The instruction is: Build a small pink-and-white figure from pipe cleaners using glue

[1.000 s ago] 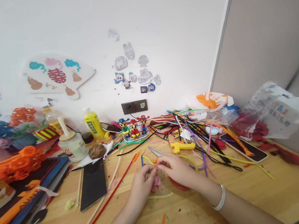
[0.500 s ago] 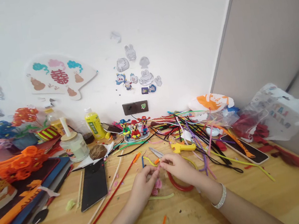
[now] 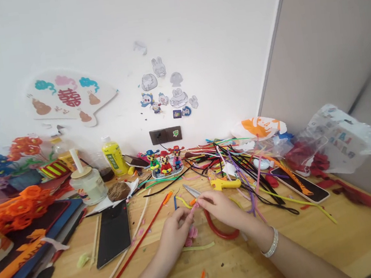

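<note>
A small pink piece, like a curled pipe cleaner (image 3: 195,206), is pinched between the fingertips of both hands. My left hand (image 3: 172,231) is closed on its left end, and my right hand (image 3: 218,208), with a sparkly bracelet at the wrist, grips the right end. Pink curled pieces (image 3: 192,233) show just beside my left fingers, partly hidden. Under my right hand lie scissors; their red handle (image 3: 222,233) and pointed blade (image 3: 192,191) stick out on either side. A pale yellow-green strip (image 3: 198,246) rests on the table below.
A yellow glue gun (image 3: 225,183) lies beyond my right hand, before a pile of pipe cleaners (image 3: 242,163). Three small figurines (image 3: 164,162) stand at the back. A dark phone (image 3: 112,233), a jar (image 3: 88,187) and orange flowers (image 3: 34,205) are at left; another phone (image 3: 301,185) at right.
The pink piece shows more plainly between my fingertips, and my right fingers have shifted slightly. The whole view has moved a little, so things appear slightly farther left.
</note>
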Demonstrator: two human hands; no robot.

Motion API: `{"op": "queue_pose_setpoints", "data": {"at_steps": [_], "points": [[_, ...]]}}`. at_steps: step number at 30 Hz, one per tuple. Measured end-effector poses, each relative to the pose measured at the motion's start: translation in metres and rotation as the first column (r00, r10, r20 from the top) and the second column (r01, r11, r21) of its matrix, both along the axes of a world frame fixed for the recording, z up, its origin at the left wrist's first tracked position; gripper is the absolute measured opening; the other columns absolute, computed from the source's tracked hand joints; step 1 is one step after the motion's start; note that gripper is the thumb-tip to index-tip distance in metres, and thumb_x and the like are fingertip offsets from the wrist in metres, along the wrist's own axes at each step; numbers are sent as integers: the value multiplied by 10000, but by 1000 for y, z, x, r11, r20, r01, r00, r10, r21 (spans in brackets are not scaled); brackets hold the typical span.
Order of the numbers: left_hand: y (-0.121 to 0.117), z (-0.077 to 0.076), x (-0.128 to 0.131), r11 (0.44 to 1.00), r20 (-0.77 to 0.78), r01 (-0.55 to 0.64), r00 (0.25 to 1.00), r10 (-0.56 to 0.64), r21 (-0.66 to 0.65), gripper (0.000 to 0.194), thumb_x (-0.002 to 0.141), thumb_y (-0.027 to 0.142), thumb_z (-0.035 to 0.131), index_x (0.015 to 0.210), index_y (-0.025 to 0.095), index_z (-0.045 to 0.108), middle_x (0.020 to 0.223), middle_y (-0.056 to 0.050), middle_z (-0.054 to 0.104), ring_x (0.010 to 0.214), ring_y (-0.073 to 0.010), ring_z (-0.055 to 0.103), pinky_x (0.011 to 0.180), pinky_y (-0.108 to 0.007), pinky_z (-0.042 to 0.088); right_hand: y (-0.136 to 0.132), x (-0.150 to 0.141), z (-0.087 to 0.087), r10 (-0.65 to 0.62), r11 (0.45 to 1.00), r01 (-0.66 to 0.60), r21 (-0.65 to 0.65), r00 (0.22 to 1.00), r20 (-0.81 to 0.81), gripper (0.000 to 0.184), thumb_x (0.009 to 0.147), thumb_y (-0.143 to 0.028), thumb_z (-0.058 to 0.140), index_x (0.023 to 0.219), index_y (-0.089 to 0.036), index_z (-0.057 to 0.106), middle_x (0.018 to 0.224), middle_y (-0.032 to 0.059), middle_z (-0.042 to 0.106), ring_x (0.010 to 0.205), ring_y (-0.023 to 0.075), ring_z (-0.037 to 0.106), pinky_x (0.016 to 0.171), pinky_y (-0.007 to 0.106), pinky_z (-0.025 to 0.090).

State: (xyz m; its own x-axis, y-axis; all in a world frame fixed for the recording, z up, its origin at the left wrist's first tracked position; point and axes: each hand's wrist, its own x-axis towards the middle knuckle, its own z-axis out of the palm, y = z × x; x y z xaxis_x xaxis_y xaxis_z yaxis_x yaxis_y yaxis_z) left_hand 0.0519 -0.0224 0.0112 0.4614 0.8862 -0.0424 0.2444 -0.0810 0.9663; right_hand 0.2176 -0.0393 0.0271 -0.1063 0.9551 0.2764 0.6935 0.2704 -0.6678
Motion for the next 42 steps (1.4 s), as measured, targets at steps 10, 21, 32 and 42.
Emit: {"op": "queue_pose_setpoints", "data": {"at_steps": [10,21,32,42], "points": [[13,-4,-9,986,47,-158,987,156,53,296,726,475,481,691,182,449,447,77,490,274,-67,429,299,-169,330,3,23,5,-229,970,241,22,885,405,165,780,-129,470,731,-143,627,778,95,623,788,191,560,709,263,377],[6,5,-5,979,61,-191,980,187,73,303,709,483,500,668,184,466,450,82,457,286,-76,417,317,-184,326,0,-8,-10,-175,979,202,-15,882,437,156,773,-130,509,894,-131,607,931,136,604,877,249,550,751,321,404],[5,9,-8,935,13,-237,970,243,264,266,738,418,494,702,162,557,465,44,511,388,-111,469,424,-212,380,-9,-16,-10,-98,995,101,7,973,-209,206,849,-324,406,850,-182,555,811,19,598,777,167,540,684,254,389],[-6,14,-2,932,14,-206,977,212,298,238,762,390,487,686,178,561,463,40,545,418,-123,514,467,-209,393,-6,-27,-14,-89,995,74,-60,944,-318,223,729,-218,387,510,-187,360,522,-46,364,550,110,373,528,221,296]]}}
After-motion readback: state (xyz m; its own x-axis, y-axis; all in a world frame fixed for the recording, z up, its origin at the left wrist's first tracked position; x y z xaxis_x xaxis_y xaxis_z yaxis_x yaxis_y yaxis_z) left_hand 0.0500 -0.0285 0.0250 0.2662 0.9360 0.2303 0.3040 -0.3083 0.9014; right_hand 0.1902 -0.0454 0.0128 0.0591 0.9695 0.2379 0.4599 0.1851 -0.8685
